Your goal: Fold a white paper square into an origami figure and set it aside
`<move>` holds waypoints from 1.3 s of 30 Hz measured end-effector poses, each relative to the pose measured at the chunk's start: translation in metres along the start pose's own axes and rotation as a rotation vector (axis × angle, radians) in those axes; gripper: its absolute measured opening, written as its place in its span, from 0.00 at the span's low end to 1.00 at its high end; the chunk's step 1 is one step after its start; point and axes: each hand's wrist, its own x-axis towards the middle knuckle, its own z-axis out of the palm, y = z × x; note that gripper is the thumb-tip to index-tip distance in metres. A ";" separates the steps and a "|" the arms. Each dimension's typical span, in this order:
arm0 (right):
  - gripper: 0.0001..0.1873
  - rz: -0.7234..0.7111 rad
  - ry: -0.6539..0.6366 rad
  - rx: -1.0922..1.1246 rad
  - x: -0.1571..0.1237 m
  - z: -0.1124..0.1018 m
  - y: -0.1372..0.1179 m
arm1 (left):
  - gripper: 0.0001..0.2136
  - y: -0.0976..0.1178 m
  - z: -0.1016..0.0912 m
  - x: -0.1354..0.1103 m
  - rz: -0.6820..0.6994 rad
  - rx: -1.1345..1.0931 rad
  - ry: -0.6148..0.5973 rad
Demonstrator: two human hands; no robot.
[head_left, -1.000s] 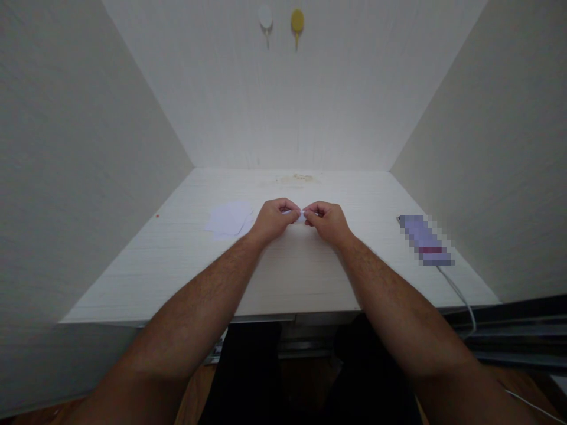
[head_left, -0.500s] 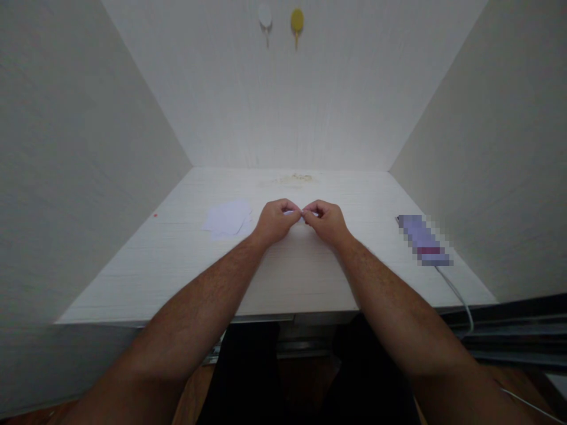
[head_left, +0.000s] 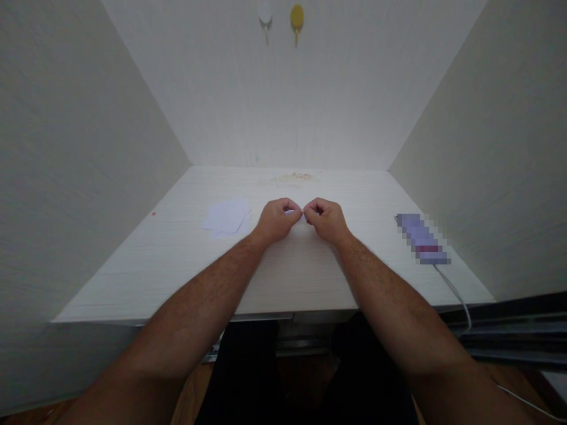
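Note:
Above the middle of the white desk, my left hand [head_left: 279, 222] is closed in a pinch with its thumb and forefinger pressed together. My right hand [head_left: 326, 221] mirrors it, and the fingertips of both almost meet. Between them shows a bit of a small white piece of paper [head_left: 303, 216], held from both sides; most of it is hidden behind the fingers. To the left of my left hand, several loose white sheets of paper [head_left: 227, 216] lie in an uneven, overlapping pile.
A phone-like device [head_left: 423, 239], blurred out by pixels, lies at the right with a white cable [head_left: 454, 289] running over the desk's front edge. Walls enclose the desk [head_left: 296, 277] on three sides. A yellow hook [head_left: 297, 16] and a white hook [head_left: 265, 15] are on the back wall.
My right fingertips have shifted very slightly away from the left ones. Both hands otherwise keep their pinch in the same place, and the view has tilted a little.

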 end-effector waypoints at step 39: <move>0.09 0.100 -0.040 0.095 0.004 -0.002 0.004 | 0.06 -0.002 -0.005 0.002 -0.042 -0.151 -0.053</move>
